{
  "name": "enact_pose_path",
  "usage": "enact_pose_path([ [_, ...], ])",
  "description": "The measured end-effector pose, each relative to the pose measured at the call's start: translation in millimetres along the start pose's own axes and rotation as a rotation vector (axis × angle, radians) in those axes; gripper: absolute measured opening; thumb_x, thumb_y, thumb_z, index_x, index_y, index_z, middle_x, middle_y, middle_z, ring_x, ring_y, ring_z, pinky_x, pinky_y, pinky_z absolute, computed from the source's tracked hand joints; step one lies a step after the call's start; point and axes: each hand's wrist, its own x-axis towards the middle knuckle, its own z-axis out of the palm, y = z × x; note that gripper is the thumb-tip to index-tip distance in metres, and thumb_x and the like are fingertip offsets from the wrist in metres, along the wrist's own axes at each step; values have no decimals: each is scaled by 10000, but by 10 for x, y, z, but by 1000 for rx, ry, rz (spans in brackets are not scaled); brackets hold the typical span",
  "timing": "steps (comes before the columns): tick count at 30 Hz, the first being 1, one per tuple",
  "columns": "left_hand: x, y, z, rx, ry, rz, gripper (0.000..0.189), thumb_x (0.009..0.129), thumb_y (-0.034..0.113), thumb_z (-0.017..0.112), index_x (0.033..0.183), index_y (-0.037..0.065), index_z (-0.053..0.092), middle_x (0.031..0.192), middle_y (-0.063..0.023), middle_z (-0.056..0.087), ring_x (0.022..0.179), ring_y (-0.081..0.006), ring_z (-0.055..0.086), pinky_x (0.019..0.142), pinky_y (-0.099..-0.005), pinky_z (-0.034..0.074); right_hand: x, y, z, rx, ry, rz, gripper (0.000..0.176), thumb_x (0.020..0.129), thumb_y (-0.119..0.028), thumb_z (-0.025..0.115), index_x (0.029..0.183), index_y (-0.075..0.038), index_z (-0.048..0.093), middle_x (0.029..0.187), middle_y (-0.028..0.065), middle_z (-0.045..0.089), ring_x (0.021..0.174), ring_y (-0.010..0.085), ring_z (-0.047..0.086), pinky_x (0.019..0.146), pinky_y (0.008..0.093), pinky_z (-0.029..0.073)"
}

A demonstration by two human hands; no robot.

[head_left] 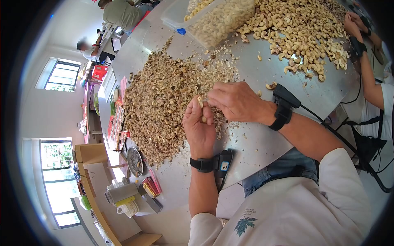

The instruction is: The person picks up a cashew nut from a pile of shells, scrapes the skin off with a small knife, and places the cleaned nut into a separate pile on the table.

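My left hand (200,125) is closed, pinching a pale cashew nut (200,100) between thumb and fingertips. Another pale piece, seemingly a cashew, shows lower between its fingers. My right hand (238,101) is closed in a pinch, its fingertips meeting the nut from the right. Whatever small thing these fingers grip is too small to make out. Both hands are above the near right edge of a large heap of brown shell and skin bits (158,100). Each wrist wears a black strap with a small device.
A clear plastic box (221,24) of cashews stands at the back, beside a spread of cashews (303,35). Another person's hands (353,24) work at the far right. A round metal dish (134,162) and a paper roll (122,192) are on the metal table (250,153).
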Motion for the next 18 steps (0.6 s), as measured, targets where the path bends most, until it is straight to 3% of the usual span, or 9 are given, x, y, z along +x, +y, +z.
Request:
enact_pose_path([
  [3,15,-3,-20,10,-9,9,175,943,129,527,1020,-13,593,814,-70,605,542,-77,440,451,-185,340,-10,-7,45,-40,45,0,71,829,-110,587,831,-45,560,759,103,539,671,319,574,550,398,451],
  [6,-11,14,-34,57,-72,10,204,935,85,516,1104,-23,553,891,-78,595,612,-76,456,490,-182,359,8,68,46,-58,108,53,70,836,-107,574,827,-38,565,750,110,536,677,327,568,556,400,448],
  [9,-24,12,15,78,-99,35,173,924,78,542,1072,-9,568,881,-81,602,609,-74,460,500,-185,364,13,113,-26,-20,106,87,94,849,-115,558,817,-28,567,744,122,542,693,338,563,574,405,446],
  [12,-20,-8,135,45,59,62,154,903,58,575,1030,-26,594,821,-56,601,558,-86,462,482,-187,359,47,127,-23,40,159,123,121,862,-128,550,816,-19,576,746,133,558,703,345,559,597,408,445],
  [15,8,-9,62,125,-11,108,175,862,-5,602,1034,-36,595,817,-44,601,575,-77,483,493,-178,372,72,139,-41,79,204,181,182,874,-176,535,784,-23,568,752,149,570,721,361,559,622,436,446],
  [18,-42,8,107,208,60,151,214,821,-55,611,1035,-44,599,805,-34,598,584,-65,493,502,-172,381,94,152,-82,104,173,234,223,882,-208,521,762,-25,562,745,159,569,735,370,557,634,454,440],
])
